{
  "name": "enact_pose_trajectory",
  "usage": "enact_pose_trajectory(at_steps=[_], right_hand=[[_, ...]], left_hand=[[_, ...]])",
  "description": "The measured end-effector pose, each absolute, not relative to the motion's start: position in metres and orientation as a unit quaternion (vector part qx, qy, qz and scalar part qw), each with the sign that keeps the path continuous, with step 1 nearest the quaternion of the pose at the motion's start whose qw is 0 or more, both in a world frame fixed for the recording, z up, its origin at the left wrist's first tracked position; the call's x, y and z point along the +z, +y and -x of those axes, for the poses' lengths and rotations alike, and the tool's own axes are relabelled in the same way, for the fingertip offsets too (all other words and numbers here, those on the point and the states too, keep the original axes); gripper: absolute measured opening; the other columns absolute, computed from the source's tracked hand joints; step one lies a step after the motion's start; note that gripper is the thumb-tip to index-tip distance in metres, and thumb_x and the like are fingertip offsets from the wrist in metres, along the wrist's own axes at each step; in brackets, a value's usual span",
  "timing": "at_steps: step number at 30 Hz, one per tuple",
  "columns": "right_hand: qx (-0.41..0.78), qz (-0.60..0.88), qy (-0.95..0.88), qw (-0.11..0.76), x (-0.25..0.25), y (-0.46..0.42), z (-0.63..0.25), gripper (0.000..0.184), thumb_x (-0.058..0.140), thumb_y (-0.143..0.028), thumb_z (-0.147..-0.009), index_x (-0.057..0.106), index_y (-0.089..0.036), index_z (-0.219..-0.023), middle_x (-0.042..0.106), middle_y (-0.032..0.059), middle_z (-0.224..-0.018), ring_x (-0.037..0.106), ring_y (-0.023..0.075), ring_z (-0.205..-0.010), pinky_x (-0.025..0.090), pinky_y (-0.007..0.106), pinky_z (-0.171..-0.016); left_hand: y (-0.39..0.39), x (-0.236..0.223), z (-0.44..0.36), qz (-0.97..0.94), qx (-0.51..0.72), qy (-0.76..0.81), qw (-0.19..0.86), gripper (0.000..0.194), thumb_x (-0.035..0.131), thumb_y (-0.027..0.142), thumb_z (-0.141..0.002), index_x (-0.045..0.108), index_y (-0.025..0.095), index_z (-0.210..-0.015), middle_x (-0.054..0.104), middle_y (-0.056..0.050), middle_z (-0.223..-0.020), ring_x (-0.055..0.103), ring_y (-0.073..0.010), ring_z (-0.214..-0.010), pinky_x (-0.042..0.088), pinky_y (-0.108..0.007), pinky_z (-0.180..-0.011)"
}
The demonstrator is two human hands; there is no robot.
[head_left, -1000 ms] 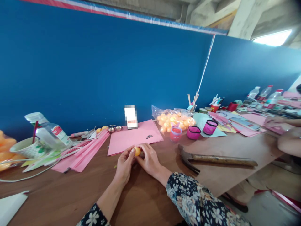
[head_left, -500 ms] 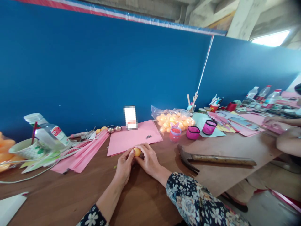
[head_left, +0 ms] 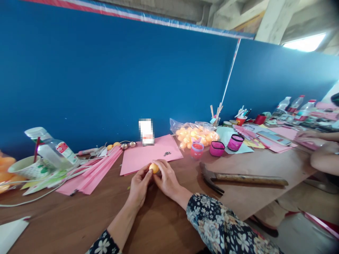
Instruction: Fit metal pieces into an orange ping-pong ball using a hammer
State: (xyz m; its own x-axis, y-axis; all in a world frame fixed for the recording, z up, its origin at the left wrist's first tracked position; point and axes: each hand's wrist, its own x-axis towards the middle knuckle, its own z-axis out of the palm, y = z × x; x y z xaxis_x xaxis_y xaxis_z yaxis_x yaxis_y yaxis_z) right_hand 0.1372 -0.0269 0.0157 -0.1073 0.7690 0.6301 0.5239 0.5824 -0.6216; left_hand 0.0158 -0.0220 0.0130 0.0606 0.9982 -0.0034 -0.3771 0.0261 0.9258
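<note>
A small orange ball (head_left: 154,168) is pinched between the fingertips of my left hand (head_left: 139,187) and my right hand (head_left: 167,180), low over the brown wooden table (head_left: 164,225). Both hands rest on the table just in front of a pink paper sheet (head_left: 148,155), which carries a small dark metal bit (head_left: 167,153). A hammer (head_left: 238,179) lies to the right of my right hand, its head toward me.
A clear bag of orange balls (head_left: 194,135) and small pink containers (head_left: 217,149) stand behind the hammer. Folded pink paper strips (head_left: 91,174), a tilted water bottle (head_left: 53,148) and a paper cup (head_left: 26,166) lie left. Another person's arm (head_left: 321,158) rests at far right. A blue partition (head_left: 119,77) backs the table.
My hands stay together on the orange ball; it sits slightly higher between the fingertips than before. The view has shifted a little.
</note>
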Motion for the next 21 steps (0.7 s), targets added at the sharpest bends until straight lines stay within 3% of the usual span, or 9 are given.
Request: enact_pose_trajectory(at_steps=[6, 11, 21], right_hand=[[0.169, 0.441, -0.716, 0.514, 0.0152, -0.0246, -0.138, 0.035, 0.051, -0.015, -0.077, 0.049, -0.022, -0.111, 0.055, 0.0056, -0.108, 0.049, 0.0178, -0.102, 0.04, 0.034, -0.09], [0.284, 0.431, -0.655, 0.552, 0.0151, -0.0234, -0.1375, 0.028, 0.052, -0.025, -0.078, 0.048, -0.02, -0.106, 0.06, 0.0039, -0.096, 0.059, 0.0143, -0.082, 0.05, 0.027, -0.071], [0.345, 0.415, -0.623, 0.566, 0.0124, -0.0169, -0.1391, 0.026, 0.052, -0.031, -0.078, 0.056, -0.018, -0.101, 0.063, 0.005, -0.097, 0.06, 0.0164, -0.087, 0.048, 0.03, -0.079]], left_hand=[[-0.0219, 0.0135, -0.0155, -0.402, 0.575, 0.388, 0.597, 0.039, 0.065, 0.032, -0.066, 0.06, 0.014, -0.099, 0.065, -0.007, -0.094, 0.061, -0.0167, -0.08, 0.047, -0.03, -0.076], [-0.023, 0.019, -0.0178, -0.393, 0.586, 0.369, 0.605, 0.037, 0.064, 0.033, -0.067, 0.06, 0.013, -0.098, 0.065, -0.008, -0.096, 0.061, -0.0187, -0.085, 0.047, -0.033, -0.08], [-0.0204, 0.013, -0.0163, -0.402, 0.588, 0.371, 0.596, 0.044, 0.065, 0.029, -0.066, 0.055, 0.013, -0.105, 0.063, -0.009, -0.101, 0.06, -0.0201, -0.09, 0.044, -0.038, -0.087]])
